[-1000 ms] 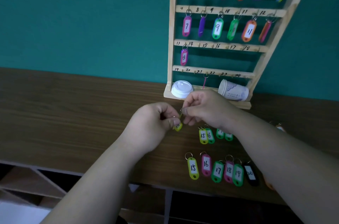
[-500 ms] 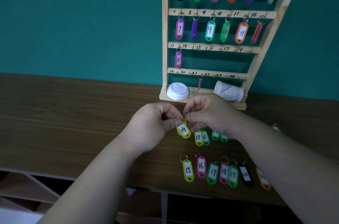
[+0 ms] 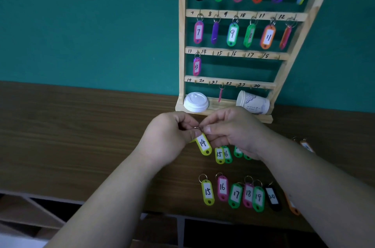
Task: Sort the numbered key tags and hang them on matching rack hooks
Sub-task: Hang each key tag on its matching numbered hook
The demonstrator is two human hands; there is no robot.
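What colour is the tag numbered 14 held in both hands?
Tag 14 is yellow with a white label; head view shows it best.

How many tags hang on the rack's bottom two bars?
2. Pink tag 13 hangs at the third bar's left end; an edge-on pink tag hangs from the bottom bar, near 22. Neither bar is covered.

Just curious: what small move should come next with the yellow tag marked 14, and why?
Probably lift the yellow plastic tag marked 14, whose metal ring the left hand and right hand pinch, to the bare hook labelled 14 on the wooden rack, beside pink tag 13.
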